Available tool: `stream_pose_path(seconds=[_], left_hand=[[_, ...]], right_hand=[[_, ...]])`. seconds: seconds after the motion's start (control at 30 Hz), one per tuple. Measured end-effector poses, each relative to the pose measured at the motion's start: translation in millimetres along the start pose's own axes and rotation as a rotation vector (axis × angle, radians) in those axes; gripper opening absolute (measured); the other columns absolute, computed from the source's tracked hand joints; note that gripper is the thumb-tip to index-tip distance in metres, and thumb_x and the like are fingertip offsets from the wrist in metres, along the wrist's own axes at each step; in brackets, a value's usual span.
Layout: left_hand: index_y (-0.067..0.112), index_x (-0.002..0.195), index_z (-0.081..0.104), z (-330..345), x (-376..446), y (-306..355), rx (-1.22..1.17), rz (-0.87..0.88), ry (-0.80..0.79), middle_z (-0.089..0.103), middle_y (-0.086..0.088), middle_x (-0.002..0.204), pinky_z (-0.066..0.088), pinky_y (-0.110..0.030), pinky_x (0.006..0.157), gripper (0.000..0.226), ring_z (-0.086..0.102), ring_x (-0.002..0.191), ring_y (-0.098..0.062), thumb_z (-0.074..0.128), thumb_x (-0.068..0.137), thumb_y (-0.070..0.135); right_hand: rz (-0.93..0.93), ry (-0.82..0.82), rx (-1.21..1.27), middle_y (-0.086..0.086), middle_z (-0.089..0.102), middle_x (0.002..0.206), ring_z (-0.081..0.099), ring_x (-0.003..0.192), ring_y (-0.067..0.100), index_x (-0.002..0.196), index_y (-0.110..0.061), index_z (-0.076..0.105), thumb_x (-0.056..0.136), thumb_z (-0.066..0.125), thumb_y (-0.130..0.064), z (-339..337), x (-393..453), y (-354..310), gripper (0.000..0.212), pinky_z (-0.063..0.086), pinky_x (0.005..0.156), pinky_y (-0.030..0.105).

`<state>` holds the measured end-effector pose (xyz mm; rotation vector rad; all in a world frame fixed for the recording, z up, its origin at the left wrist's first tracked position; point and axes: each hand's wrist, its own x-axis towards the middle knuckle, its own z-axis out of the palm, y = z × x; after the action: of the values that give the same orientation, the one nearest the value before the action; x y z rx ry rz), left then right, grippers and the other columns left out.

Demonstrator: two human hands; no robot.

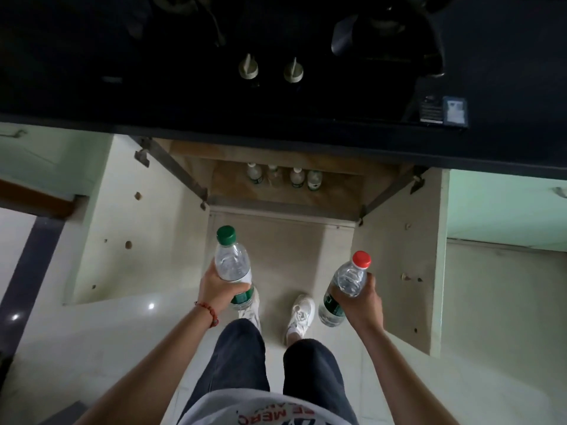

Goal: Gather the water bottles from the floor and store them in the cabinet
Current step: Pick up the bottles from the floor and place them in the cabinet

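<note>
My left hand [218, 291] grips a clear water bottle with a green cap [232, 265] around its lower half. A clear bottle with a red cap [348, 285] is held in my right hand [362, 302]. Both bottles are upright, above the floor in front of the open cabinet [306, 197]. Several water bottles [283, 177] stand in a row at the back of the cabinet's floor. Both cabinet doors, the left door [129, 234] and the right door [408, 262], are swung wide open towards me.
A dark countertop [276, 118] overhangs the cabinet, with two pale knobs [270, 70] and a dark appliance [395, 41] on it. My feet in white shoes [302, 314] stand on the pale tiled floor between the doors. Green cabinet fronts flank the opening.
</note>
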<state>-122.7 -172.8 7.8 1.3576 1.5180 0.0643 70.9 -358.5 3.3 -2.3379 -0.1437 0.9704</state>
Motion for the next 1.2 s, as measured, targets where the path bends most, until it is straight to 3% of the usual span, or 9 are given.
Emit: stream_pose_path(seconds=[0.2,0.37,0.63,0.8,0.9,1.03,1.2], left_hand=[[0.018,0.108,0.057,8,58,8,0.055,0.017,-0.045,0.066,0.0,0.098,0.047,-0.026,0.076,0.067,0.062,0.093,-0.02,0.074,0.044,0.021],[0.016,0.111,0.058,22,115,5,0.035,0.026,-0.038,0.064,0.0,0.099,0.052,-0.031,0.083,0.065,0.061,0.094,-0.021,0.08,0.05,0.011],[0.014,0.109,0.058,60,212,-26,-0.006,0.045,0.045,0.063,0.0,0.096,0.045,-0.026,0.077,0.06,0.06,0.091,-0.021,0.082,0.054,0.006],[0.011,0.118,0.052,91,274,-42,0.025,0.089,0.085,0.061,-0.006,0.112,0.038,-0.023,0.081,0.067,0.053,0.096,-0.017,0.082,0.059,0.01],[0.01,0.125,0.047,113,313,-52,0.038,0.126,0.118,0.058,-0.009,0.123,0.036,-0.021,0.084,0.072,0.054,0.111,-0.025,0.081,0.061,0.009],[0.01,0.126,0.046,141,366,-69,0.013,0.171,0.148,0.058,-0.01,0.125,0.038,-0.022,0.087,0.073,0.054,0.117,-0.026,0.081,0.062,0.012],[0.007,0.129,0.045,165,434,-87,-0.052,0.188,0.235,0.056,-0.013,0.129,0.036,-0.022,0.092,0.075,0.052,0.121,-0.027,0.081,0.063,0.014]], right_hand=[[0.036,0.086,0.073,0.008,0.064,0.107,0.063,0.095,0.031,0.117,-0.016,0.043,0.063,0.079,-0.03,28,43,-6,0.067,0.053,0.081,0.041],[0.045,0.103,0.089,0.007,0.063,0.106,0.058,0.087,0.024,0.118,-0.015,0.043,0.064,0.08,-0.024,58,84,-7,0.066,0.046,0.078,0.03],[-0.046,0.165,0.102,0.006,0.062,0.104,0.062,0.099,0.03,0.119,-0.013,0.044,0.064,0.081,-0.022,121,169,9,0.067,0.047,0.081,0.029],[-0.12,0.195,0.111,0.014,0.065,0.112,0.062,0.1,0.03,0.119,-0.01,0.046,0.066,0.081,-0.018,156,237,21,0.064,0.041,0.08,0.024],[-0.148,0.21,0.122,0.015,0.064,0.112,0.062,0.101,0.03,0.121,-0.008,0.046,0.068,0.08,-0.016,177,281,26,0.064,0.039,0.079,0.022],[-0.191,0.234,0.147,0.009,0.063,0.11,0.059,0.096,0.02,0.126,-0.009,0.046,0.069,0.079,-0.019,203,340,37,0.066,0.037,0.078,0.02],[-0.266,0.312,0.164,0.011,0.066,0.111,0.063,0.098,0.024,0.117,-0.008,0.053,0.067,0.08,-0.024,234,414,52,0.059,0.042,0.079,0.023]])
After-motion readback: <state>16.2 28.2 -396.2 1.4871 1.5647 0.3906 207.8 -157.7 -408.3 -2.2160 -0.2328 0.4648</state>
